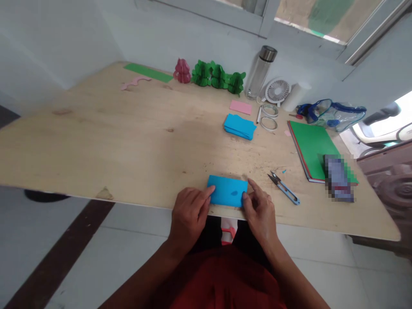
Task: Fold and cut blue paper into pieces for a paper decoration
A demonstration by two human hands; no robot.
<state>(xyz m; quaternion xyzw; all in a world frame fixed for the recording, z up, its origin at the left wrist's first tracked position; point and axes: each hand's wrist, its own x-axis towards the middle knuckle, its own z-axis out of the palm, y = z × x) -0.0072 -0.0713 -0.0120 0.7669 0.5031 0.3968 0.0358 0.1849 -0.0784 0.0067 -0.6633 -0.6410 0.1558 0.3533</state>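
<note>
A blue rectangular piece of paper [226, 191] lies at the table's front edge, with a small dark mark on its right half. My left hand [192, 209] is closed at its left side, index fingertip on the paper and thumb along the edge. At the opposite side, my right hand [260, 207] has the thumb on the paper's right edge and the index finger at its upper right corner. Thread snips [284, 189] with blue handles lie to the right of that hand. Beyond the paper sits a stack of blue paper pieces [240, 126].
Pink paper [240, 107], tape rolls [268, 123], a bottle [261, 73] and a small fan [277, 91] stand or lie farther back. Green paper decorations [218, 76] line the wall. At right are a green folder [313, 148], a blurred-out object [339, 178] and a clear pouch [341, 115].
</note>
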